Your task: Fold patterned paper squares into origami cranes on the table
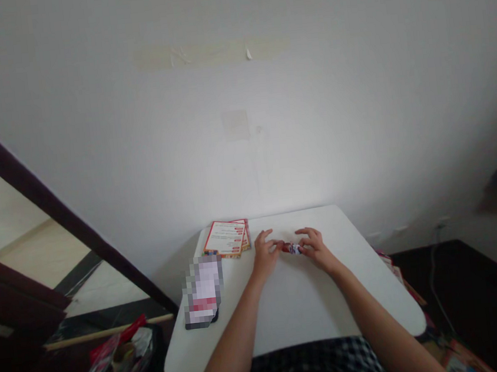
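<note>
Between my hands is a small, narrow object with a reddish-brown part and a white-and-blue patterned part, perhaps a wrapper [293,248]. My left hand [265,253] pinches its left, reddish end between thumb and finger, other fingers raised. At the right, patterned end, the thumb and a finger of my right hand [316,248] close on it, with the remaining fingers bent above. The object lies roughly level, on or just over the white table [306,310]. Its exact kind is too small to make out.
Printed cards or booklets [225,237] lie at the table's back left. A phone-like device with a blurred screen [203,291] is nearer on the left. A bin with rubbish [120,359] stands on the floor at left. Behind the table rises a white wall [312,114].
</note>
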A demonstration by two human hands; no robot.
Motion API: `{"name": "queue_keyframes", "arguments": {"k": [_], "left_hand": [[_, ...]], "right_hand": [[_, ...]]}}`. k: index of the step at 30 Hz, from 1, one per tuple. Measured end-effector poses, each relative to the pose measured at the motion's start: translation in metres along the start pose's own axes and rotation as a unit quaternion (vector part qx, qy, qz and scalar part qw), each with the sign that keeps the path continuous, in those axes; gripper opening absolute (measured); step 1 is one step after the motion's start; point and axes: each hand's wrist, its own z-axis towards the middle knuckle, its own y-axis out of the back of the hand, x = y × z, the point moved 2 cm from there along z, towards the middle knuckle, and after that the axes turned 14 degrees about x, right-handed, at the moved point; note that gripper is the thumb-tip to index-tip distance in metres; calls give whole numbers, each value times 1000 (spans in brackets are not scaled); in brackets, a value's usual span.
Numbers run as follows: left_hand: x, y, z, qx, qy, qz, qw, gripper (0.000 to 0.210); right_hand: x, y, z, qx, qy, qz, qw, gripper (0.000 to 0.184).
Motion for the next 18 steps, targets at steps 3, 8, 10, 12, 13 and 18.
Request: {"name": "queue_keyframes", "arguments": {"k": [3,8,10,12,13,18], "left_hand": [[0,1,0,20,0,-40,999,7],[-1,3,-1,18,0,-57,998,6],[-2,1,-1,28,-3,-57,998,9],[-2,-1,-1,42,-6,-58,997,12],[-3,-2,-1,48,-8,-58,997,12],[-4,-4,-1,73,-16,-44,996,1]], "right_hand": [[-1,0,-1,4,-4,10,1000,15],[-2,-1,0,-3,-8,20,1000,15],[-1,-2,1,-5,-6,23,1000,16],[-1,-2,1,-4,-7,28,1000,15],[0,-1,1,-2,-9,32,999,15],[4,0,1,3,-22,47,999,13]]}}
